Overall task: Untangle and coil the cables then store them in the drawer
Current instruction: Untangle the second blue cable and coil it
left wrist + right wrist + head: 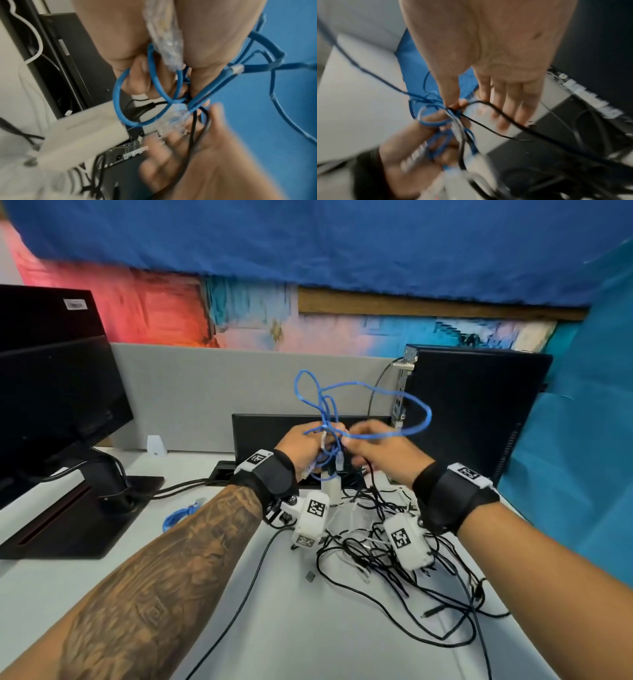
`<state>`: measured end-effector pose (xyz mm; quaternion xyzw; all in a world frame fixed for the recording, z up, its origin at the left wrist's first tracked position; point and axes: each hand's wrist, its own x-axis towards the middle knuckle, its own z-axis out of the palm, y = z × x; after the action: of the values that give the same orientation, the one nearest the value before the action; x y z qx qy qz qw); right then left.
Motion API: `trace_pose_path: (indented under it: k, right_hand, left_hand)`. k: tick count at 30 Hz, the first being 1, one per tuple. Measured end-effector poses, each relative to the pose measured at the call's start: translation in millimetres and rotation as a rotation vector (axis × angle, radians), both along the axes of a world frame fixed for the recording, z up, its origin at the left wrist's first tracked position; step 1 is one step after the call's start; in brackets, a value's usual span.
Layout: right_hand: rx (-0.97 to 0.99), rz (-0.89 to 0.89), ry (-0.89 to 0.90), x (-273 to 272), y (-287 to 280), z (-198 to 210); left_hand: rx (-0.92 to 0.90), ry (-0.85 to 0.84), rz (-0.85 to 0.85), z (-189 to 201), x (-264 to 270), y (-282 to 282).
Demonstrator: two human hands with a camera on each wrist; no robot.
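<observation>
Both hands hold a snarled blue cable above the table.

The left hand [301, 446] has its grip curled tight round several turns of the blue cable [363, 392], clear plugs dangling below; the right hand [380, 450] pinches a strand at the knot with thumb and forefinger, other fingers straight. Loops rise toward frame centre. Black cables [394, 559] sprawl lower right on the table [308, 628]. The monitor [51, 392] label, upper left, is unreadable.
</observation>
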<state>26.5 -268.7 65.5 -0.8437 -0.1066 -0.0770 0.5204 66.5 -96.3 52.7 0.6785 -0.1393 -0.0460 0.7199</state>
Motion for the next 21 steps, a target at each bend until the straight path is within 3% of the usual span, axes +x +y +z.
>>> trace_pose_path:
  k: [5, 10, 15, 17, 19, 21]
  right_hand:
    - [-0.309, -0.081, 0.052, -4, -15, -25]
    - [-0.782, -0.220, 0.336, 19, -39, -41]
    - [-0.894, -0.245, 0.343, 26, -42, -36]
    - [-0.762, -0.225, 0.156, 20, -33, -28]
    - [-0.415, -0.214, -0.051, 11, -19, -16]
    - [-0.267, -0.090, -0.050, -2, 1, -1]
  left_hand:
    - [-0.102, 0.013, 0.147, 13, 3, 18]
    - [-0.230, 0.012, 0.252, 31, 6, 35]
    - [-0.189, -0.039, 0.269, 30, 9, 37]
    - [-0.180, -0.065, 0.258, 28, 7, 30]
    - [-0.146, -0.087, 0.223, 27, 3, 22]
    - [-0.119, -0.106, 0.179, 23, 1, 17]
